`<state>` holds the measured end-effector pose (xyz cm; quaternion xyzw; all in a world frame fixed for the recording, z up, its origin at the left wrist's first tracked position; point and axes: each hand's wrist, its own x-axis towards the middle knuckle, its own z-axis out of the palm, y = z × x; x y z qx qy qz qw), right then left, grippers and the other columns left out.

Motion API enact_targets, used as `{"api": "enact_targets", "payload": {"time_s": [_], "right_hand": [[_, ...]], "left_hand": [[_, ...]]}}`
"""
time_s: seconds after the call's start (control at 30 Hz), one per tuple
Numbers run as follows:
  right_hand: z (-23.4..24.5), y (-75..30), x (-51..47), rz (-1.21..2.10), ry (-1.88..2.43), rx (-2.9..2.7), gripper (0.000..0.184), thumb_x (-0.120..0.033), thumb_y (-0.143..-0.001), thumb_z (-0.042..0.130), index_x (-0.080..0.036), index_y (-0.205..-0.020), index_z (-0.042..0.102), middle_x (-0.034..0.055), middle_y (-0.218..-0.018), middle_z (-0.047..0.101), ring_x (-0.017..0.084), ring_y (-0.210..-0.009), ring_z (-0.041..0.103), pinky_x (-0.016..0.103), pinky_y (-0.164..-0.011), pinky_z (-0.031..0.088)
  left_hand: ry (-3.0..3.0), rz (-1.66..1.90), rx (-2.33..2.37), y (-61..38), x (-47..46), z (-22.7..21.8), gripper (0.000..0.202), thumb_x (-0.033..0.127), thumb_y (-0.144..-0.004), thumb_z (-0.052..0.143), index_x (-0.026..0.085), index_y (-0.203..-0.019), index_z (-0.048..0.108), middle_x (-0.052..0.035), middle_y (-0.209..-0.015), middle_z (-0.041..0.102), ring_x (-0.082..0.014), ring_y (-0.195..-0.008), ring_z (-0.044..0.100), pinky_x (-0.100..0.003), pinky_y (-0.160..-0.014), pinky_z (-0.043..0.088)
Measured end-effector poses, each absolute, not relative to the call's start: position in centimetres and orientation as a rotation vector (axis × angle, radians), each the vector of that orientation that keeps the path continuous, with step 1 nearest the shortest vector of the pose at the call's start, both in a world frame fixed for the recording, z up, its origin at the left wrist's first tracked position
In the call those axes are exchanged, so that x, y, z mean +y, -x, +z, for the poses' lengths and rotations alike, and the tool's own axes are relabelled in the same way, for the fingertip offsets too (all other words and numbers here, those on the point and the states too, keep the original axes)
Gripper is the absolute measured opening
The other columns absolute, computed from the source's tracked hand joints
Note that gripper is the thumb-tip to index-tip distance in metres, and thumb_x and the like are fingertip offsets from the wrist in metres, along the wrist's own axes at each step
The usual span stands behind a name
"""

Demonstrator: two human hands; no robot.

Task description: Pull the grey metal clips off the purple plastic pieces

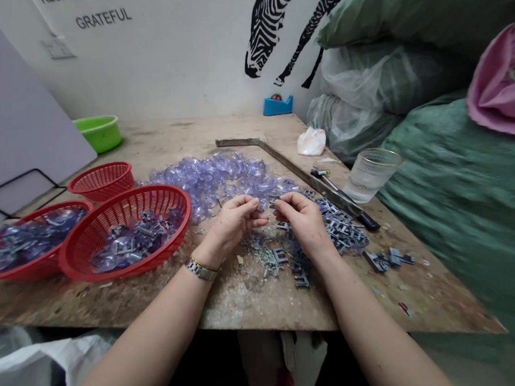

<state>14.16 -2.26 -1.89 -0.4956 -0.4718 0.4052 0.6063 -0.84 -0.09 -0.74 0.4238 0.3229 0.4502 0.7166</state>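
Observation:
My left hand (237,221), with a metal watch (201,270) on its wrist, is closed in a pinch over the table's middle. What its fingertips hold is too small to make out. Close beside it, my right hand (303,219) pinches a small dark grey plastic part (276,199), mostly hidden by the fingers. Behind both hands lies a heap of clear purple suction cups (216,175). Below them are scattered small metal pins (268,260). Grey plastic clips (341,225) are piled right of my right hand, and some lie under it.
Red baskets (128,272) stand at the left, two holding suction cups with grey parts. A bent metal bar (291,166) lies along the right, near a glass of water (371,176). At the back are a blue tape dispenser (278,105) and green basin (101,135). Green sacks (452,203) crowd the right edge.

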Motion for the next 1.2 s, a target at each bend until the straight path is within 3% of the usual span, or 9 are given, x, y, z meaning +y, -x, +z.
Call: {"api": "enact_targets", "payload": {"time_s": [0.17,0.43,0.63,0.87,1.07,1.2], "right_hand": [[-1.7,-14.2,-2.3,0.973,1.146,-1.086,0.028,-0.044,-0.062,0.072,-0.021,-0.064,0.057,-0.0037,-0.059,0.056,0.012,-0.058,0.054,0.026,-0.058,0.046],[-1.7,-14.0,-2.4,0.975,1.162,-1.095,0.03,-0.046,-0.06,0.073,-0.02,-0.064,0.058,-0.0033,-0.06,0.056,0.013,-0.061,0.056,0.026,-0.059,0.047],[-1.9,-13.9,-2.3,0.961,1.172,-1.123,0.03,-0.046,-0.062,0.071,-0.02,-0.064,0.057,-0.0026,-0.06,0.057,0.013,-0.059,0.054,0.027,-0.059,0.045],[-2.7,-13.8,-2.3,0.807,1.207,-1.223,0.022,-0.04,-0.069,0.065,-0.02,-0.066,0.056,-0.0032,-0.059,0.057,0.014,-0.059,0.053,0.028,-0.061,0.041],[-2.8,-13.5,-2.7,0.674,1.219,-1.319,0.016,-0.034,-0.076,0.058,-0.021,-0.068,0.054,-0.0031,-0.062,0.059,0.014,-0.062,0.054,0.028,-0.063,0.041],[-2.4,-13.4,-3.0,0.575,1.219,-1.354,0.015,-0.031,-0.077,0.057,-0.021,-0.067,0.053,-0.0037,-0.061,0.057,0.013,-0.061,0.052,0.028,-0.063,0.039]], "left_hand": [[-0.9,0.987,0.701,1.0,0.2,-0.8,0.02,0.02,-0.077,0.073,0.012,-0.075,0.055,0.0008,-0.065,0.061,-0.0097,-0.057,0.066,-0.02,-0.061,0.056],[-1.003,0.989,0.722,0.7,0.0,-1.1,0.028,0.027,-0.072,0.077,0.012,-0.071,0.054,0.0027,-0.063,0.058,-0.009,-0.059,0.065,-0.021,-0.06,0.056],[-1.114,1.02,0.785,0.3,-0.3,-0.9,0.018,0.021,-0.078,0.068,0.012,-0.071,0.055,0.0028,-0.062,0.058,-0.0075,-0.057,0.063,-0.02,-0.06,0.056],[-1.336,1.048,0.883,0.0,-0.4,-0.6,0.015,0.015,-0.082,0.058,0.012,-0.068,0.055,0.0026,-0.061,0.057,-0.0065,-0.055,0.06,-0.019,-0.058,0.056],[-1.598,1.094,0.865,0.2,-0.2,-1.1,0.018,0.016,-0.081,0.058,0.014,-0.064,0.053,0.0024,-0.062,0.054,-0.0063,-0.05,0.057,-0.017,-0.05,0.05],[-1.661,1.08,0.779,0.6,-0.2,-0.9,0.019,0.019,-0.082,0.058,0.014,-0.065,0.053,0.0018,-0.062,0.055,-0.0062,-0.052,0.058,-0.016,-0.052,0.05]]}}
